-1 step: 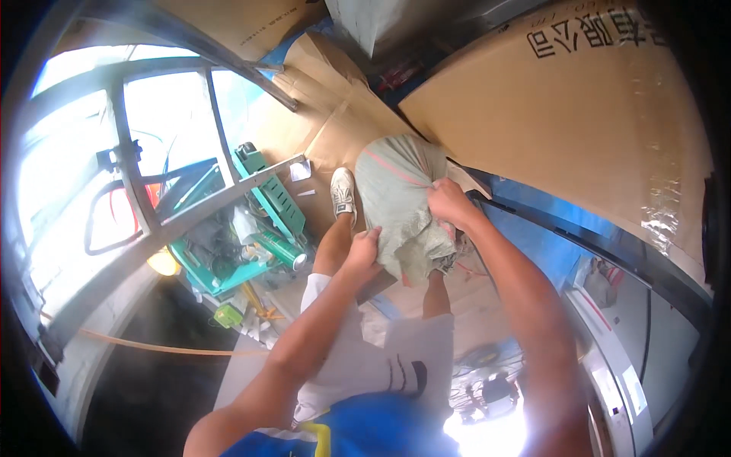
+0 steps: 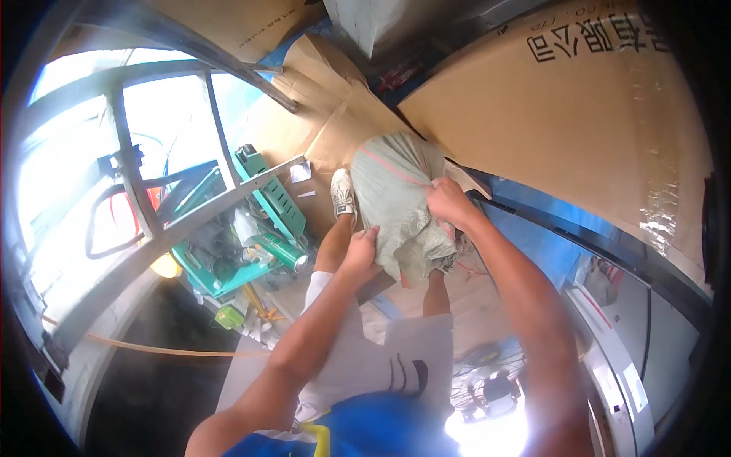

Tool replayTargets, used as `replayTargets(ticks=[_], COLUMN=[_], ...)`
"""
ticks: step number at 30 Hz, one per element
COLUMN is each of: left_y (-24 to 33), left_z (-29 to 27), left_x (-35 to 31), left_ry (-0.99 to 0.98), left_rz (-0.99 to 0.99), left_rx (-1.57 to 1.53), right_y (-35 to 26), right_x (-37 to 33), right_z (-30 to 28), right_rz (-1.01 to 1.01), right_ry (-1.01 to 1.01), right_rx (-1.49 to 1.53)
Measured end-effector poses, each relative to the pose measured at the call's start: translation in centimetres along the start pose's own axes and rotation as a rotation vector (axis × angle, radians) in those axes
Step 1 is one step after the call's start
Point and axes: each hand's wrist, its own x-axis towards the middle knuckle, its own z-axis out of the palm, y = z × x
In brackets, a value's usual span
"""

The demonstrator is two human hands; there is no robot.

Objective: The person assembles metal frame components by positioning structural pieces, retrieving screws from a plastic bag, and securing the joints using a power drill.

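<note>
A pale green woven sack [image 2: 392, 190] with thin reddish stripes bulges between my forelegs and the cardboard. My left hand [image 2: 362, 248] grips its near left edge with curled fingers. On the opposite side, my right hand [image 2: 449, 202] is closed on the bunched cloth near the sack's right edge. The fabric hangs in folds between and below the two hands. What the sack contains, if anything, is hidden. My shoe [image 2: 343, 192] is planted just left of it.
A large cardboard box [image 2: 563, 114] leans at the right, beside a dark metal bar [image 2: 586, 238]. At left, a metal frame [image 2: 194, 217] stands before an open teal toolbox [image 2: 270, 194] holding a green spray can [image 2: 283, 253]. An orange hose [image 2: 167, 350] crosses lower left.
</note>
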Motion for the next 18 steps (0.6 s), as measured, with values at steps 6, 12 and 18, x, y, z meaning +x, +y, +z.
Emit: replayTargets(ticks=[6, 12, 18], left_y=[5.6, 10.8, 12.9], left_z=[-3.1, -8.5, -7.2], left_x=[-0.4, 11.3, 14.8], left_ry=[0.05, 0.068, 0.178], left_rz=[0.195, 0.247, 0.193], left_rx=[-0.009, -0.014, -0.114], right_y=[-11.7, -10.8, -11.1], right_x=[2.0, 15.2, 17.5], right_z=[-6.0, 0.1, 1.0], right_rz=[0.167, 0.24, 0.409], right_ry=[-0.063, -0.137, 0.144], right_rx=[0.36, 0.439, 0.662])
